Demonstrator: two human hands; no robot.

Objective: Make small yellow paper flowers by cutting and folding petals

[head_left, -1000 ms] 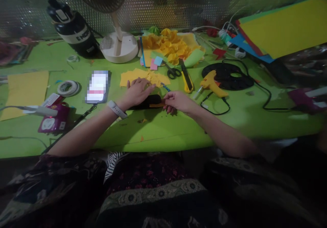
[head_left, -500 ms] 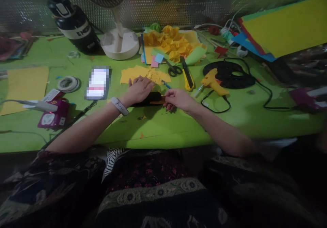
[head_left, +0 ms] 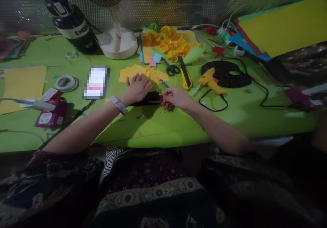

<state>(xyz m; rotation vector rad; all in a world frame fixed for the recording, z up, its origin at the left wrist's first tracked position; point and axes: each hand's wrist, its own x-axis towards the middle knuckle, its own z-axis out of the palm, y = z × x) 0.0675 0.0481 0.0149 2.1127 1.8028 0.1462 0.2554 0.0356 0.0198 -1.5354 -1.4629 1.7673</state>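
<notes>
A: Main thing, quick?

B: Black thing (head_left: 150, 96), on the green table (head_left: 158, 129), between the hands. Long axis runs roughly left to right. Left part's hidden under the left hand (head_left: 138, 89).

A: Grips?

B: Left hand flat, palm down on it, fingers loosely spread. Right hand (head_left: 165, 98) narrow, looks pinched on the end of an orange strip (head_left: 155, 101).

A: Key relation?

B: Strip shows along the black thing's near side and meets the right fingertips at its right end, so strip and black thing both lie left of the right grip. Right hand's nearer that end; left hand covers the other. Right fingertips touching the black thing itself? Can't tell.

A: Edges, room?

B: Most room on the near side, up to the table's near edge, just small scraps (head_left: 140, 116) there. Far side's tight: yellow paper (head_left: 131, 73) just beyond the left hand, a blue twisted bit (head_left: 165, 84) just beyond the right. Cutter (head_left: 186, 74) and scissors (head_left: 173, 70) farther out. Right: glue gun (head_left: 212, 81), cord looping near the right wrist. Left: phone (head_left: 95, 83), well apart from the black thing.
</notes>
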